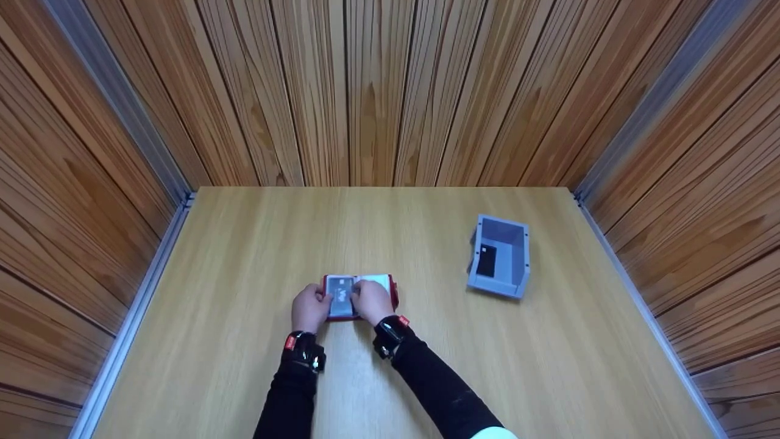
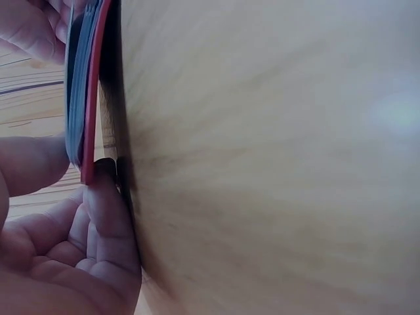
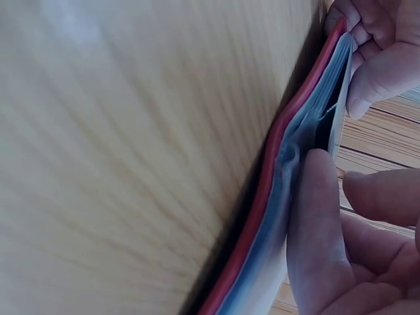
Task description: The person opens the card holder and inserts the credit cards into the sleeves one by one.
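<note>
Fingers of the left hand [image 1: 309, 311] pinch the left edge of an open red card holder [image 1: 379, 281] on the table [image 1: 426, 378]. A gray card [image 1: 340, 299] lies between both hands, long side pointing away from the person. The right hand [image 1: 373, 302] touches near the middle fold, pointer finger and thumb apart.

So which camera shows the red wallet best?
The head view: it looks down on the open red wallet, though the right hand hides part. Both wrist views catch it edge-on, cut by the frame; the right one also shows the fold.
</note>
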{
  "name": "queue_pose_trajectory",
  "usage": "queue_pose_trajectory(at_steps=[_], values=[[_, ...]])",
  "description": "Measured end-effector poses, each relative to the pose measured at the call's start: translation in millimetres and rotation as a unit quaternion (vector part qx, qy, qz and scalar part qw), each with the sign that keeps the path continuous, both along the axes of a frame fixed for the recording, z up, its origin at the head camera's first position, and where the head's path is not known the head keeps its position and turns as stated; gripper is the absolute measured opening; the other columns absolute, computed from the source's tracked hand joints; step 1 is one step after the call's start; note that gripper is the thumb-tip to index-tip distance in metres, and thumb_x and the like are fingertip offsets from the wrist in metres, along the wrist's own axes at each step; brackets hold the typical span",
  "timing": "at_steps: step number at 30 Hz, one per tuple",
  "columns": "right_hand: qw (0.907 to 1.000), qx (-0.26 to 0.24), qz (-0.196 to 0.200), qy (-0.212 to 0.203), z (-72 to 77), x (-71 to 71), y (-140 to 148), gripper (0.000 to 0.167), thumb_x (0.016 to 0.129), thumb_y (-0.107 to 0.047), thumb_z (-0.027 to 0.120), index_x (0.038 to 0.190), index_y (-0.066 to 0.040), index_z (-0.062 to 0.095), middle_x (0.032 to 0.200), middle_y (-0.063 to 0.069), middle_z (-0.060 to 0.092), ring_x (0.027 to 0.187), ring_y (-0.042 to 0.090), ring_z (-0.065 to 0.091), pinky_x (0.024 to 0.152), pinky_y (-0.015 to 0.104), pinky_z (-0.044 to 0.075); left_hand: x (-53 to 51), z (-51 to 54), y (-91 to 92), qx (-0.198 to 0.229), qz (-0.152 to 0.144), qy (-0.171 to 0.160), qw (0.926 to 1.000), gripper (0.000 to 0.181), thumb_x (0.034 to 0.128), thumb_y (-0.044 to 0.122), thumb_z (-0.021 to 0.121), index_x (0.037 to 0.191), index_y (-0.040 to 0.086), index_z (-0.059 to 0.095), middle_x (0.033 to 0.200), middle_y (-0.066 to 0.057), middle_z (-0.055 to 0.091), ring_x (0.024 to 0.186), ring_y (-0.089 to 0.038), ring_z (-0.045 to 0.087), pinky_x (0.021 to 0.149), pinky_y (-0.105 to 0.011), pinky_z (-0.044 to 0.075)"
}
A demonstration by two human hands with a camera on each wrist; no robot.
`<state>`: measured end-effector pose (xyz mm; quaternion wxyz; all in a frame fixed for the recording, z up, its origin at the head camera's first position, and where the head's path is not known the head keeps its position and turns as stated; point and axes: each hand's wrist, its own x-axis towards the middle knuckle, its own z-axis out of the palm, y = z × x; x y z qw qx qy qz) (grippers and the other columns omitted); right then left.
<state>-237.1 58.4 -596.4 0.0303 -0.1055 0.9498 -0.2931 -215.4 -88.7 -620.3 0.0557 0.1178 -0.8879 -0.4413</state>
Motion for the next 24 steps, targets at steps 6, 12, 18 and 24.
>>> queue_pose_trajectory(at_steps=[6,12,18,24], values=[[0.9999,-0.004,0.010,-0.007,0.8,1.4,0.6,0.019,0.091,-0.009,0.066,0.104,0.003,0.072,0.100,0.015,0.071,0.097,0.029,0.066,0.086,0.040,0.050,0.6,1.4,0.0,-0.001,-0.001,-0.002,1.0000,0.021,0.0864,0.007,0.072,0.099,-0.007,0.063,0.083,-0.013,0.063,0.081,-0.031,0.060,0.075,-0.045,0.047],[0.9999,-0.004,0.016,0.001,1.6,2.0,1.1,0.018,0.090,-0.008,0.066,0.103,0.003,0.073,0.099,0.015,0.072,0.096,0.030,0.067,0.085,0.040,0.051,1.8,1.3,-0.5,-0.002,-0.004,0.009,0.9999,0.021,0.0859,0.007,0.072,0.099,-0.007,0.064,0.080,-0.011,0.062,0.078,-0.029,0.059,0.072,-0.042,0.046],[0.9998,-0.013,0.016,-0.004,1.4,1.1,2.9,0.018,0.090,-0.007,0.066,0.103,0.003,0.072,0.098,0.015,0.072,0.096,0.029,0.067,0.085,0.039,0.051,2.6,1.3,0.2,0.001,-0.004,0.014,0.9999,0.022,0.0851,0.006,0.071,0.101,-0.008,0.065,0.081,-0.012,0.062,0.079,-0.030,0.059,0.073,-0.043,0.047],[0.9995,-0.026,0.011,0.013,2.4,-0.7,9.4,0.018,0.090,-0.008,0.066,0.102,0.002,0.072,0.099,0.013,0.072,0.095,0.027,0.067,0.084,0.038,0.051,1.9,2.6,0.6,0.006,0.003,-0.003,1.0000,0.026,0.0859,0.006,0.071,0.105,-0.010,0.064,0.086,-0.014,0.064,0.084,-0.031,0.060,0.078,-0.044,0.048]])
